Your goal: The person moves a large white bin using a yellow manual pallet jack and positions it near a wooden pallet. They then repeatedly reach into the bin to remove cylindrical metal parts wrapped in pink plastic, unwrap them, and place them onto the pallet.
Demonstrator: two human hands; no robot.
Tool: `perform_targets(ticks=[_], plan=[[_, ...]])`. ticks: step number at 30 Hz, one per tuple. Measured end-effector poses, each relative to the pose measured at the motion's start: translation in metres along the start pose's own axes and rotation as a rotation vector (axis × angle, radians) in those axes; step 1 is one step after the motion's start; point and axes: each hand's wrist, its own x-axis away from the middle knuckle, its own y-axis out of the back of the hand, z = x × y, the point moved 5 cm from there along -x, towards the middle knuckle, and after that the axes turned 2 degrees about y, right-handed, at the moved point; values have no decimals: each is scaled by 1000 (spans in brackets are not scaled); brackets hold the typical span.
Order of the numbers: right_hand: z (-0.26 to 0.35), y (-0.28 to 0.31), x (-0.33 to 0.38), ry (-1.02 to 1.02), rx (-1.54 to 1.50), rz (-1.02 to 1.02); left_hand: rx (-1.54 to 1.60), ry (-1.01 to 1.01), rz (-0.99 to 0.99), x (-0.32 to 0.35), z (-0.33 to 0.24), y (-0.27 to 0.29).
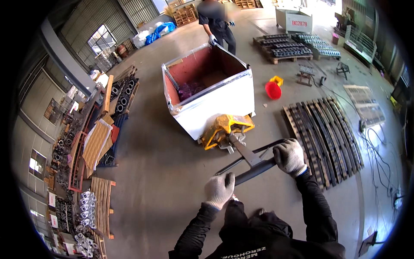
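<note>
While the person stood at the lower edge of the frame, both pale knit gloves were on the dark loop handle [256, 172] of a yellow pallet jack [227, 123]. The right grip [290, 156] was wrapped round the handle's right end, its fingers folded over the bar; the left grip [219, 190], lower in the frame, was curled about the left end. From the handle, a grey shaft ran up to the jack's body at the centre of the frame. Right of centre, a dark slatted pallet [321, 138] lay flat on the floor [155, 172], and at lower left a lighter wooden pallet [102, 203] lay beside silvery metal parts [88, 211].

Just beyond the jack's body, in the upper centre, was a large white bin [215, 108], open-topped and reddish-brown inside, with some purple material [189, 90] at the bottom. To its right sat a red bowl [273, 90] and, just behind that, a yellow container [277, 80]. A co-worker [220, 28] in dark clothes stood at the bin's far side, one gloved hand [212, 39] at its rim. Farther off, pallets of metal parts [284, 46] and a pale crate [294, 20] stood at upper right, while blue and white bags [160, 32] lay at upper left.
</note>
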Motion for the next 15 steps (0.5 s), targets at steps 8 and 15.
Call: perform_targets(ticks=[8,15], plan=[[44,76,107,-117,5,-97,51,-48,129,124,-48,3],[71,140,196,-230,101,-142,179,-253,208,213,-105,10]])
